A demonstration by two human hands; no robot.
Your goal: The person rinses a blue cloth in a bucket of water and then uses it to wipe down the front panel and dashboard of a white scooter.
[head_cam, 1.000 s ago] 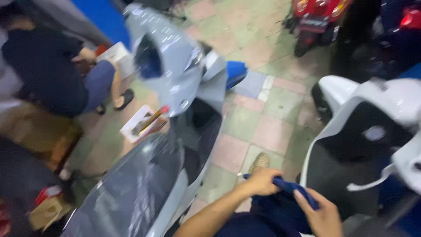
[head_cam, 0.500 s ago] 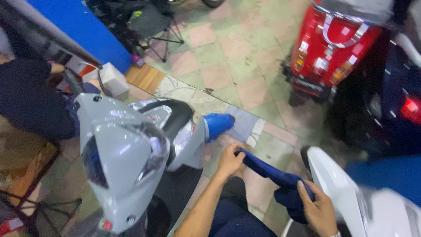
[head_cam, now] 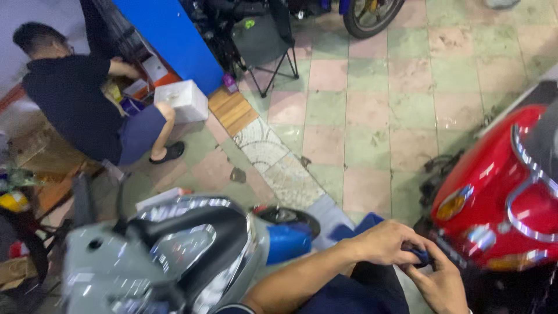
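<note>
My left hand [head_cam: 386, 241] and right hand [head_cam: 439, 282] both squeeze tight on the blue cloth [head_cam: 415, 256], just beside the red scooter [head_cam: 500, 197].

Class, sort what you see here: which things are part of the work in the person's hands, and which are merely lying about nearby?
In hand:
left hand
right hand
blue cloth, gripped by both

Lying about:
grey scooter
red scooter
white box
folding stool
crouching person

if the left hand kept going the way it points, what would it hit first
The left hand points right, gripping a blue cloth. Just past that it would meet the right hand, then probably the red scooter, though depth is unclear.
</note>
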